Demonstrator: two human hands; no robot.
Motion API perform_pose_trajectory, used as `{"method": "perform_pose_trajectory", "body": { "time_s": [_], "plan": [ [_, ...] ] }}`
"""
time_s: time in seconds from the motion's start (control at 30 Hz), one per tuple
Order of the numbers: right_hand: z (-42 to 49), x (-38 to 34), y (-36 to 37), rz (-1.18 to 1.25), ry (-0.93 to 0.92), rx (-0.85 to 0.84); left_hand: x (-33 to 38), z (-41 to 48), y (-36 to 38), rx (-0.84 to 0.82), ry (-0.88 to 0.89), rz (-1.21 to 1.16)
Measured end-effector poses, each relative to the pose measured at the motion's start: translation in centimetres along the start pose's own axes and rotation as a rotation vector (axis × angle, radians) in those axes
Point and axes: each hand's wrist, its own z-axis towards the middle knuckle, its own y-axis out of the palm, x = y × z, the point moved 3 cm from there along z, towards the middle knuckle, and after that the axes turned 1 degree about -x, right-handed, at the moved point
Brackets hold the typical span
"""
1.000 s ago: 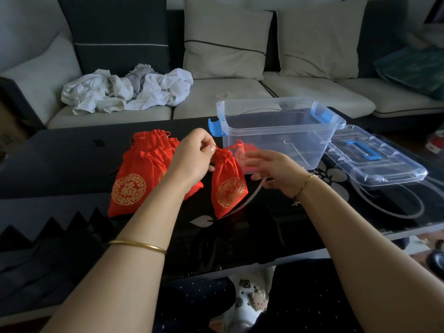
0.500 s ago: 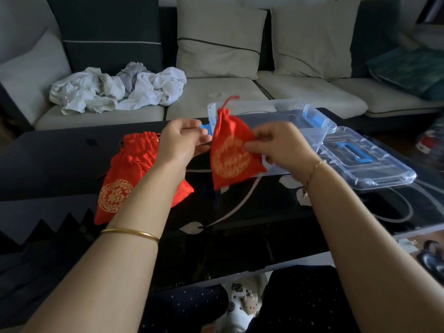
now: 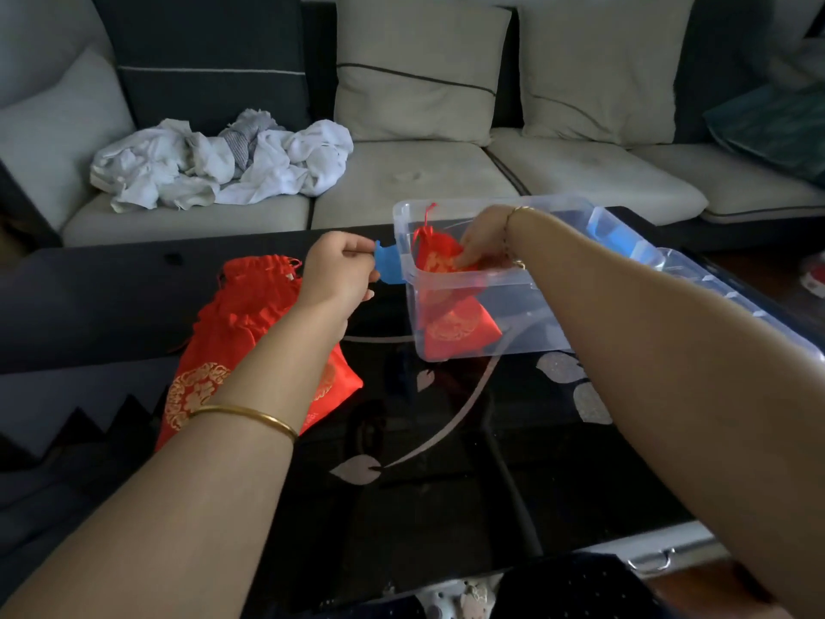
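Observation:
A clear plastic box (image 3: 473, 350) with blue latches stands on the black glass table. My right hand (image 3: 484, 243) reaches inside it and grips a small red drawstring pouch (image 3: 435, 256) with gold print. The pouch shows again lower through the box wall. My left hand (image 3: 341, 270) holds the blue latch (image 3: 390, 265) on the box's left end. A pile of red pouches (image 3: 241, 323) lies on the table to the left, partly under my left forearm.
The box's clear lid (image 3: 732, 297) lies to the right, mostly behind my right arm. A grey sofa (image 3: 415, 172) runs behind the table with crumpled white cloth (image 3: 214, 163) on its left seat. The table's near edge (image 3: 647, 542) is at lower right.
The red pouch went from the table up into both hands, then my right hand carried it into the box. My left hand let go of it and took the blue latch.

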Motion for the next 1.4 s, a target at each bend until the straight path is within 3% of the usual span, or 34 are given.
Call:
{"method": "perform_pose_trajectory", "body": {
  "time_s": [0.03,0.1,0.2,0.3,0.4,0.47,0.57,0.73,0.93,1.07,1.27,1.4],
  "plan": [
    [0.2,0.2,0.7,-0.115,0.056,-0.04,-0.2,0.0,-0.2,0.003,0.005,0.014],
    [0.4,-0.3,1.2,-0.325,0.064,0.035,-0.8,0.0,-1.0,0.031,0.021,0.053],
    [-1.2,-1.1,0.8,-0.419,0.05,0.142,-1.5,-0.3,-2.5,0.086,0.046,0.098],
    [-3.5,-1.6,-0.1,-0.133,0.004,0.213,-2.2,-1.2,-4.2,0.183,0.053,0.152],
    [-6.5,-3.7,-0.9,0.229,-0.242,0.488,-3.2,-2.7,-6.2,0.322,0.035,0.214],
    [-9.6,-5.2,1.4,0.39,-0.426,0.537,-3.9,-4.1,-7.7,0.426,-0.004,0.31],
    [-12.1,-7.2,7.5,0.483,-0.526,0.323,-4.9,-5.8,-9.2,0.472,-0.12,0.552],
    [-10.6,-8.2,15.5,0.435,-0.42,0.004,-7.2,-6.5,-10.6,0.373,-0.236,0.708],
    [-9.2,-9.2,18.0,0.468,-0.433,0.029,-8.9,-6.5,-11.6,0.359,-0.316,0.69],
    [-8.7,-10.6,19.2,0.559,-0.455,0.052,-9.5,-6.8,-11.8,0.36,-0.247,0.711],
    [-8.1,-12.6,20.2,0.748,-0.433,-0.057,-7.9,-7.4,-12.6,0.37,-0.155,0.668],
    [-8.3,-12.6,19.1,0.86,-0.441,-0.026,-5.3,-7.2,-12.1,0.257,0.001,0.553]
  ]
}}
